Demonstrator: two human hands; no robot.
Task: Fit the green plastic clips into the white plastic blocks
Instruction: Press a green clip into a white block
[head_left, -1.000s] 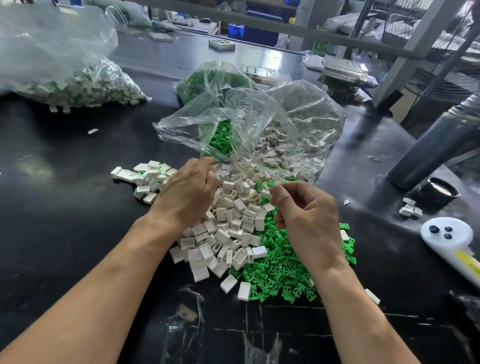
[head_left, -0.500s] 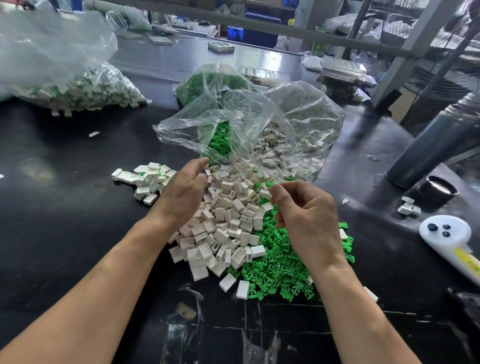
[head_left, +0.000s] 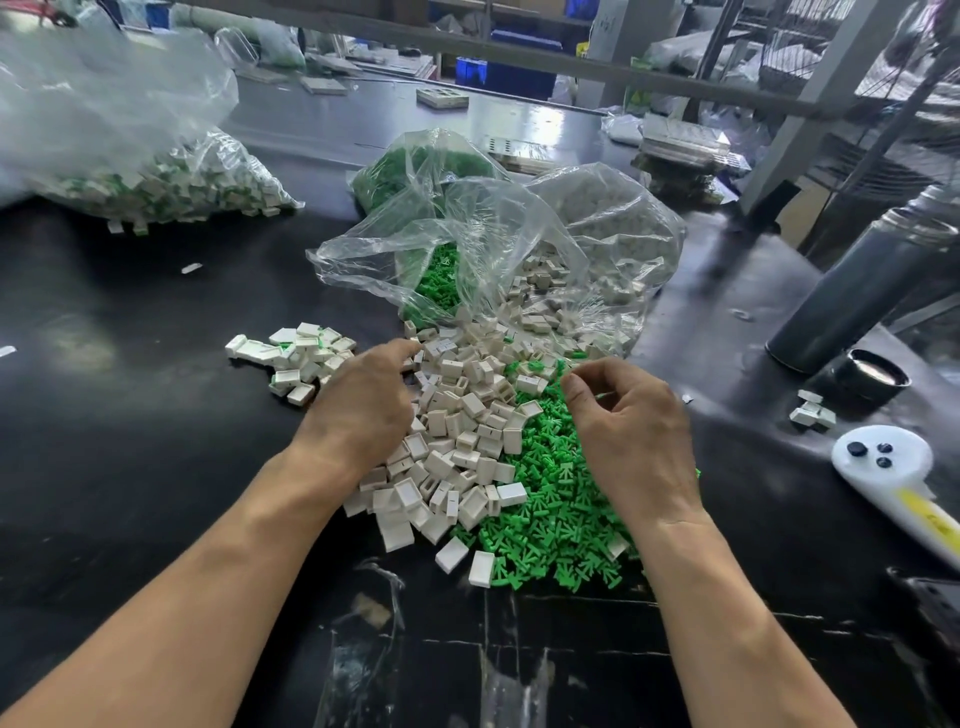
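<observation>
Now two hands, left hand flat on white blocks, right hand curled above green clips, grip unclear.

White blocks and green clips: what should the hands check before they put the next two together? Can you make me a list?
1. Blocks within reach: ok, the white blocks lie loose under the left hand.
2. Clips within reach: ok, the green clips lie under the right hand.
3. Left hand has a block: cannot tell, its fingers reach into the pile.
4. Right hand has a clip: cannot tell, its fingers are curled and nothing green shows between them.
5. Finished pieces kept apart: ok, a small finished pile sits left of the left hand.
</observation>
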